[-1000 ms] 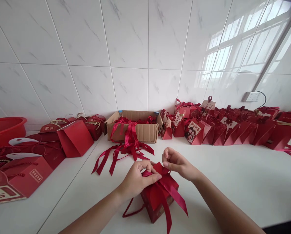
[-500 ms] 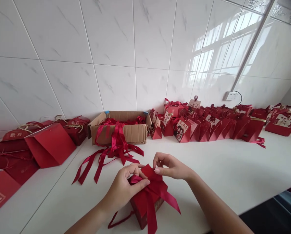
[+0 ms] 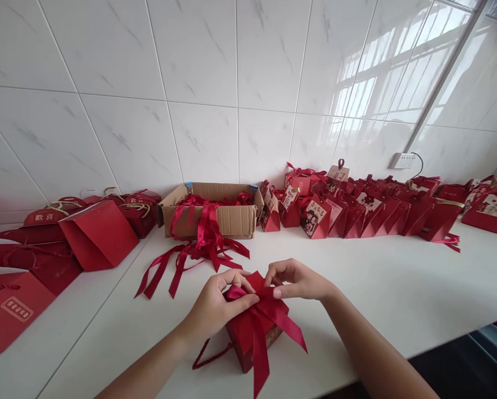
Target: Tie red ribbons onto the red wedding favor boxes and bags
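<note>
A small red gift box (image 3: 248, 341) stands on the white counter (image 3: 381, 288) right in front of me, tied with a red satin ribbon (image 3: 269, 321) whose tails hang over its front. My left hand (image 3: 215, 302) pinches the left loop of the bow on top of the box. My right hand (image 3: 300, 280) pinches the ribbon at the box's upper right edge. Both hands have their fingers closed on the ribbon. A thin red cord handle trails from the box toward me on the left.
A cardboard box (image 3: 215, 213) full of loose red ribbons sits against the tiled wall, ribbons spilling onto the counter. A long row of finished red boxes (image 3: 369, 213) runs along the wall to the right. Flat red bags (image 3: 99, 233) lie at the left.
Both hands stayed on the bow, working the loops with small finger movements. The camera view swung right and then a little back; the box has not visibly moved on the counter.
</note>
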A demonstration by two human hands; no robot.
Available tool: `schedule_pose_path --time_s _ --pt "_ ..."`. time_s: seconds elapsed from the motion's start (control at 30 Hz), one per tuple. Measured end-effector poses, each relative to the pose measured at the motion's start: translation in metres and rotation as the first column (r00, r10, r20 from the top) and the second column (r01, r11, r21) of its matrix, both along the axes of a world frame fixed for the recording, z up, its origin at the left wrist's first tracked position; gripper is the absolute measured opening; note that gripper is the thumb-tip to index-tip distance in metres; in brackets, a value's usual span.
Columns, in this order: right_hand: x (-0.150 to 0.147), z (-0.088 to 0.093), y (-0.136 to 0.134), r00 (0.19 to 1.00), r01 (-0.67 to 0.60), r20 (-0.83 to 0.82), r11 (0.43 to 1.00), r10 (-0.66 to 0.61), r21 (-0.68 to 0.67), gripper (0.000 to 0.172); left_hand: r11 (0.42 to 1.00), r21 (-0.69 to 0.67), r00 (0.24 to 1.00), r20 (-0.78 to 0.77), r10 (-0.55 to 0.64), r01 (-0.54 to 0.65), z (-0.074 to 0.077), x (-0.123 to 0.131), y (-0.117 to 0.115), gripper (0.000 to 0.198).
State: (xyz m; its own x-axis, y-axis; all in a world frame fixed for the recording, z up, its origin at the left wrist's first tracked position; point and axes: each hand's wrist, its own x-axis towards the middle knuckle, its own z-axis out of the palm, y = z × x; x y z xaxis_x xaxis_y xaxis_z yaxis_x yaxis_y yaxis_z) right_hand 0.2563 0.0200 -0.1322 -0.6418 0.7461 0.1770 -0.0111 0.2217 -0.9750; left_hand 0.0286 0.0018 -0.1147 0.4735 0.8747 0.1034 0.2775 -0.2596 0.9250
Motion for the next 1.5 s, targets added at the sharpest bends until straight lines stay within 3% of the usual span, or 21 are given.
schedule_pose_path --time_s 0.13,0.27,0.4,0.6,0.97,1.23,1.5 --pt "0.002 -0.001 0.0 0.999 -0.013 0.031 0.999 0.011 0.046 0.04 0.999 -0.001 0.999 -0.017 0.036 -0.036 0.0 -0.004 -0.001 0.023" --pt "-0.002 -0.002 0.0 0.999 0.041 -0.033 0.997 -0.039 0.065 0.023 0.999 0.008 0.998 -0.057 0.04 -0.039 0.002 -0.006 -0.001 0.023" --pt "-0.007 -0.006 0.001 0.992 0.079 -0.109 0.994 -0.071 0.072 0.024 1.0 0.003 0.997 -0.071 0.013 -0.013 0.004 -0.004 0.0 0.023" --pt "-0.009 -0.005 -0.003 0.992 0.007 -0.126 1.0 -0.007 -0.002 0.032 1.0 0.002 0.999 -0.038 -0.013 0.013 0.002 -0.005 0.001 0.023" --pt "-0.015 -0.001 -0.008 0.998 -0.05 -0.039 0.997 0.047 -0.066 0.037 0.998 0.065 0.999 -0.025 -0.024 0.026 0.005 -0.007 -0.003 0.043" --pt "-0.018 -0.008 -0.012 0.998 -0.033 -0.05 0.996 0.029 -0.084 0.033 0.999 0.034 1.0 -0.012 -0.01 0.011 0.007 -0.012 -0.005 0.036" --pt "-0.014 -0.008 -0.015 0.978 -0.203 -0.093 0.963 0.188 -0.18 0.035 0.999 0.005 0.998 0.054 -0.04 0.04 0.008 -0.014 -0.011 0.04"
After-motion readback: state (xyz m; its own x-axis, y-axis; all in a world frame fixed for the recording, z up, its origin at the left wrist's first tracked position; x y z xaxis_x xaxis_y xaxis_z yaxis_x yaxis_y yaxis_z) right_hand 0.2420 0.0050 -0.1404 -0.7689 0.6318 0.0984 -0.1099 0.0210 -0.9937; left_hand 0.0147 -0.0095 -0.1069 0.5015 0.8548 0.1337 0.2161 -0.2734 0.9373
